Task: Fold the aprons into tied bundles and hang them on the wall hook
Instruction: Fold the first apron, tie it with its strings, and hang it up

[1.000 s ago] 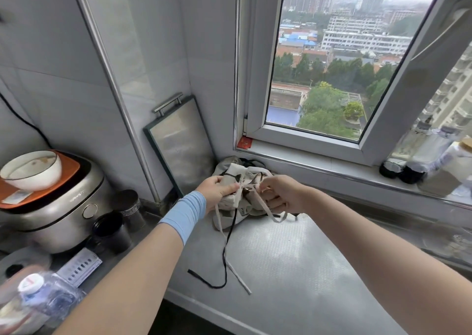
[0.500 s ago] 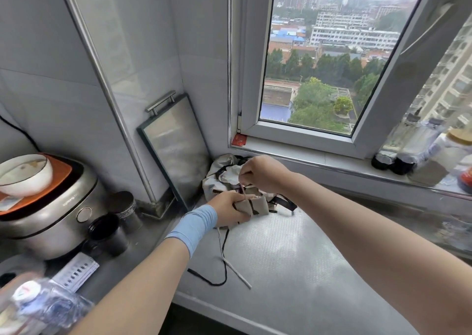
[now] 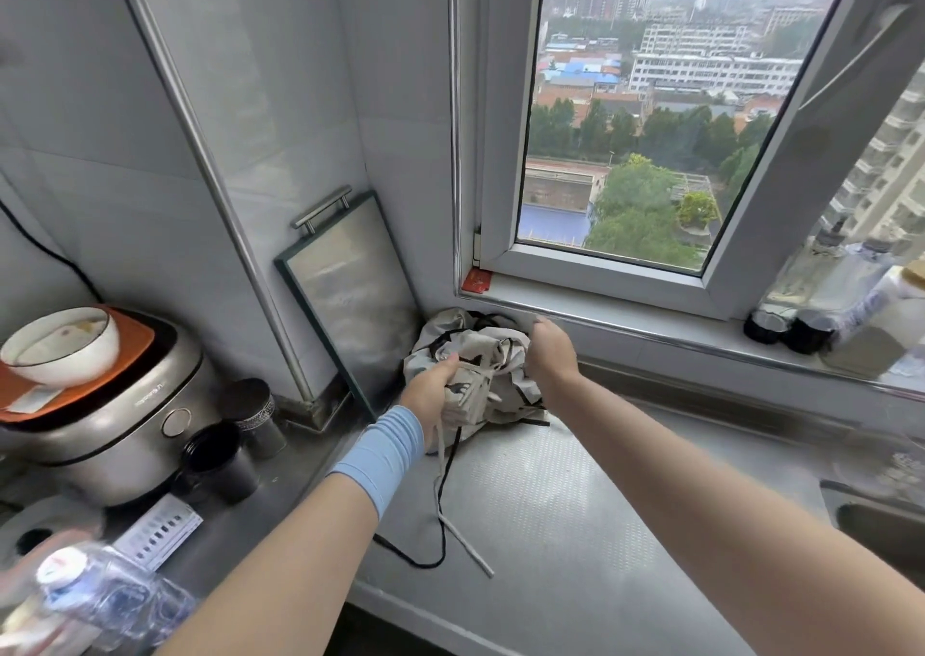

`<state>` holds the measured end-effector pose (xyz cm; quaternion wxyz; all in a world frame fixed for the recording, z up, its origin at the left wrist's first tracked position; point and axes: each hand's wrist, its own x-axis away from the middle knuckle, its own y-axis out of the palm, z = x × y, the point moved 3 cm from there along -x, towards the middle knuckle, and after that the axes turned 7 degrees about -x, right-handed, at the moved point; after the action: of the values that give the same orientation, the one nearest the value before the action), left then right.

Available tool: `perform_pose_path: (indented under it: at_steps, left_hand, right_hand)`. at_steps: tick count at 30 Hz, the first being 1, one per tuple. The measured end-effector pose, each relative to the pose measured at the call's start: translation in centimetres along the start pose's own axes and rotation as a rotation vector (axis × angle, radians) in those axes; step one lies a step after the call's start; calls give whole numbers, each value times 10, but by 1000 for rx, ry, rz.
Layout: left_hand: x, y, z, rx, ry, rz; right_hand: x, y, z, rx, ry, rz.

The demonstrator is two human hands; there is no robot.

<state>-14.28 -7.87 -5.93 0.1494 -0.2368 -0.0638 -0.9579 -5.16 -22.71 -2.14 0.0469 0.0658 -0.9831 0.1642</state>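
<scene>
Apron bundle point(image 3: 473, 380): sat on the steel counter point(image 3: 575, 515), just below the window sill point(image 3: 625, 312).
Left hand point(image 3: 433, 397): closed around the bundle's near side.
Right hand point(image 3: 550, 350): fist closed; its grip was hidden.
Ties point(image 3: 445, 500): trailed toward the counter's front edge.

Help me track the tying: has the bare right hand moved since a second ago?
Yes. The right hand has moved away from the left hand, up and back over the beige apron bundle toward the steel-edged window sill.
</scene>
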Motion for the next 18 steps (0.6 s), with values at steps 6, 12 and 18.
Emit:
perform_pose_path:
  at_steps: [6,12,18]
  left_hand:
    - [7,19,14,266,-19,-4]
    - [11,4,20,178,-14,-17]
    - [20,2,12,-388,-43,-178]
  right_hand:
    - [64,44,33,-371,285,-733]
    - [46,17,38,-235,333,-1014]
    - [8,-15,17,650,-27,-785]
